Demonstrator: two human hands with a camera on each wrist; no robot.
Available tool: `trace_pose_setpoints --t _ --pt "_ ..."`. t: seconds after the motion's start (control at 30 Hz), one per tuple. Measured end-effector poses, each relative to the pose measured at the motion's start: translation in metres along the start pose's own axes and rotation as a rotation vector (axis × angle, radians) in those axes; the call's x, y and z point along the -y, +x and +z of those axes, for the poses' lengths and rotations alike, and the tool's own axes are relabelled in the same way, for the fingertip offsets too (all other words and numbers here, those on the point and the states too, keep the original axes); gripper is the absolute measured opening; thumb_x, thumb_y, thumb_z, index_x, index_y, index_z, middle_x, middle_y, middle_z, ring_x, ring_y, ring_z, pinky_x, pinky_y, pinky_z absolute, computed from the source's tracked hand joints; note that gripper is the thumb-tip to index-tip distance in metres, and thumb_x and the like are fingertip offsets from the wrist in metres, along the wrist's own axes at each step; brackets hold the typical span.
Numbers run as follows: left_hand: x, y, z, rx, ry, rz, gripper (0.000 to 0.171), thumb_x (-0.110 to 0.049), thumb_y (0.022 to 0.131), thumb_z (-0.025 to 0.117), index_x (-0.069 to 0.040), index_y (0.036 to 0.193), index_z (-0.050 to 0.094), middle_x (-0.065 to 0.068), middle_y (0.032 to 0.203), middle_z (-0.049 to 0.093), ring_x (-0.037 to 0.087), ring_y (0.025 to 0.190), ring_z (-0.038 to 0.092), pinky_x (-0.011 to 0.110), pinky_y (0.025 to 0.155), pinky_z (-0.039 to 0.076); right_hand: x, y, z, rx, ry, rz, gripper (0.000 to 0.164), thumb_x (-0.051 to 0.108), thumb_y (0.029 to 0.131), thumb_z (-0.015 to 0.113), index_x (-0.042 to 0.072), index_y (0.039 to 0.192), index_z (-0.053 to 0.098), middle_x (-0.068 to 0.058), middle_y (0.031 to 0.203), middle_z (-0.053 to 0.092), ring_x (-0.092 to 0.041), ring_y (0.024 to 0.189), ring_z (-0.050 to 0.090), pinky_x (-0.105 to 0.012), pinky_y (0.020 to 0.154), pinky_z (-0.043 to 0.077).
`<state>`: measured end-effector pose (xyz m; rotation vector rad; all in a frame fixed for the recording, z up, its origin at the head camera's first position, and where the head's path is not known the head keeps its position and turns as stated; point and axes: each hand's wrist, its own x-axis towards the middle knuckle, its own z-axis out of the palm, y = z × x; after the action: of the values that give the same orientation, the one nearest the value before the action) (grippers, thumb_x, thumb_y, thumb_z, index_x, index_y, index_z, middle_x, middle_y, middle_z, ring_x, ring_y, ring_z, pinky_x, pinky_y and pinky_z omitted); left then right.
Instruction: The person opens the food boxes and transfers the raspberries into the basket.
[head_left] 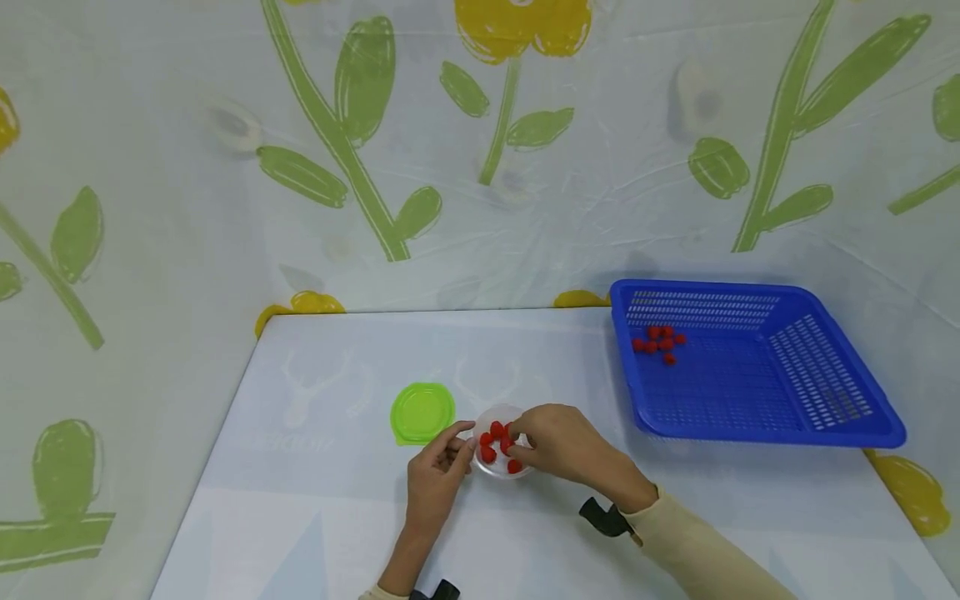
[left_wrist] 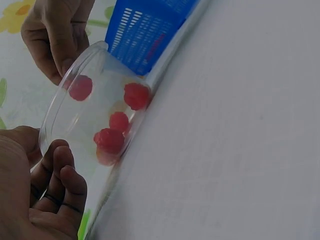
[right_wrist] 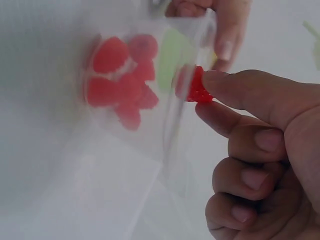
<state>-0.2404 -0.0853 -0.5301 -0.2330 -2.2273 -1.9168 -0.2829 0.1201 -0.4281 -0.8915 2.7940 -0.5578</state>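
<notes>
A clear plastic cup (head_left: 498, 410) stands on the white table with several red raspberries (left_wrist: 109, 140) inside it. At its left rim, the thumb and index finger of my left hand (head_left: 435, 479) hold the edge, with the other fingers curled beneath. My right hand (head_left: 564, 442) is over the cup's right side. In the right wrist view its thumb and index finger pinch one raspberry (right_wrist: 199, 86) at the cup's mouth, partly behind the clear wall. A green lid (head_left: 422, 412) lies on the table behind my left hand.
To the right, a blue plastic basket (head_left: 772, 429) holds several more raspberries (head_left: 666, 343) in its far left corner. A flower-printed sheet (head_left: 600, 208) hangs behind the table (head_left: 330, 467). Dark wrist-mounted devices (head_left: 603, 518) sit at both sleeves.
</notes>
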Motion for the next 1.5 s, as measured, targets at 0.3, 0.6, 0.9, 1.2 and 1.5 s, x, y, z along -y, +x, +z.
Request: trace_pose_setpoints --t 0.3,0.6,0.9,1.2,1.5 --pt "0.0 0.0 0.001 -0.004 -0.014 -0.033 0.027 -0.016 0.095 0.071 -0.014 0.122 0.069 0.005 0.084 0.067 0.014 0.068 0.061 0.022 0.061 0.054 -0.006 -0.014 -0.022 -0.055 0.081 0.02 0.016 0.021 0.085 0.081 0.011 0.097 0.079 0.014 0.062 0.047 -0.004 0.057 0.042 -0.021 0.049 0.038" --pt "-0.019 0.001 0.004 -0.035 -0.013 -0.059 0.027 0.0 0.092 0.07 -0.003 0.119 0.07 0.007 0.081 0.065 0.02 0.064 0.06 0.02 0.059 0.053 -0.021 -0.029 -0.04 -0.124 0.07 0.048 0.012 0.022 0.087 0.08 0.017 0.097 0.078 0.014 0.064 0.045 -0.002 0.059 0.042 -0.02 0.048 0.037" --pt "-0.041 0.002 0.002 -0.042 -0.021 -0.066 0.026 0.003 0.09 0.071 -0.001 0.116 0.07 0.01 0.079 0.064 0.016 0.062 0.059 0.02 0.06 0.054 -0.041 -0.044 -0.059 -0.18 0.053 0.099 0.011 0.021 0.084 0.082 0.018 0.093 0.076 0.014 0.063 0.042 -0.002 0.057 0.04 -0.02 0.047 0.033" --pt "-0.038 0.002 0.003 -0.05 -0.008 -0.051 0.027 0.003 0.09 0.071 -0.002 0.117 0.07 0.004 0.077 0.063 0.017 0.061 0.058 0.02 0.059 0.053 -0.058 -0.052 -0.081 -0.23 0.063 0.125 0.011 0.016 0.085 0.082 0.017 0.094 0.076 0.013 0.062 0.042 -0.005 0.056 0.039 -0.023 0.047 0.034" --pt "-0.036 0.002 0.004 -0.047 -0.005 -0.063 0.028 0.003 0.09 0.071 -0.004 0.117 0.071 0.003 0.078 0.064 0.02 0.062 0.059 0.021 0.06 0.054 -0.078 -0.057 -0.101 -0.267 0.078 0.178 0.011 0.013 0.084 0.082 0.013 0.095 0.078 0.009 0.064 0.044 -0.009 0.059 0.043 -0.024 0.05 0.036"
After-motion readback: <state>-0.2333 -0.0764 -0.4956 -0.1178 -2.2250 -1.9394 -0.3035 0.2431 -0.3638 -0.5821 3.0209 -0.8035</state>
